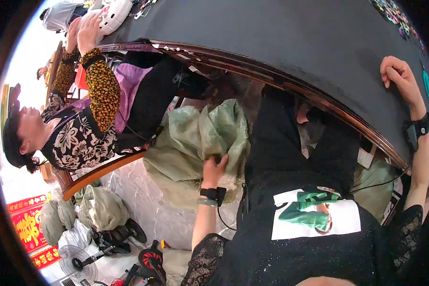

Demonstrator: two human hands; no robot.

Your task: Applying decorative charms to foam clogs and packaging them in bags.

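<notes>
Head view: the fingers (220, 160) of the left hand (214, 170), at centre frame, are curled into a fold of a pale green woven sack (200, 136), gripping its cloth; the sack lies slumped on the floor just left of the person's dark-clothed lap, below the counter's edge. The right hand (399, 76), at the upper right of the frame, rests on the dark counter (291, 33) with its fingers (390, 64) curled loosely inward and nothing visible in them. Both wrists carry a black strap with a small device (214, 194); a pale green bangle (208, 202) sits just below the one on the left wrist. The counter, rimmed with a reddish-brown wooden edge (252, 64), arcs across the upper frame; small coloured pieces (391, 12) lie on it at the upper right corner. At the upper left a second person in an orange spotted sleeve (102, 88) reaches both hands to a white perforated object (112, 14) on the counter. At the lower left, on the pale floor, stand a small white fan (76, 262), further bundled sacks (102, 207) and red banners (31, 224).
</notes>
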